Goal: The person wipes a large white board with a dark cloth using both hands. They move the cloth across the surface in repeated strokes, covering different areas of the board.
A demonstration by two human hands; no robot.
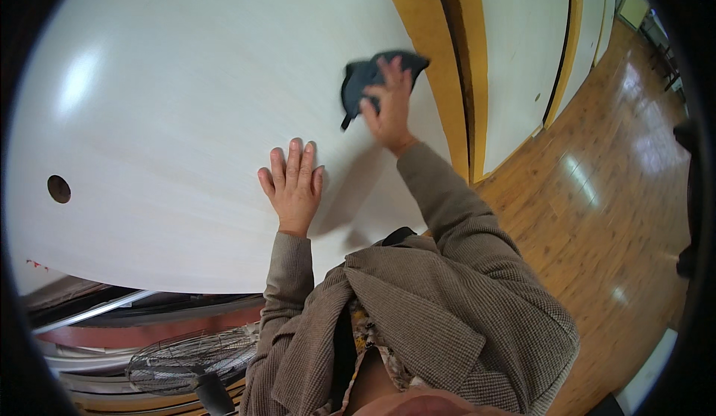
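Note:
A dark blue-grey cloth cap [358,88], slightly blurred, is at the right part of a large white tabletop [168,108]. My right hand [389,102] is on the cap, with its fingers spread over the cloth. A short strap hangs from the cap's lower left end. My left hand [293,186] lies palm down on the white surface, fingers apart, holding nothing. It is to the left of the cap and apart from it. How firmly my right fingers grip the cap's underside is hidden.
A yellow-brown edge strip [430,69] borders the tabletop, with a dark gap beyond. More white tables [526,52] stand to the right. A round hole [59,189] is at the far left. Below left is a wire-caged fan [190,360]. Wood-look floor [559,203] runs along the right.

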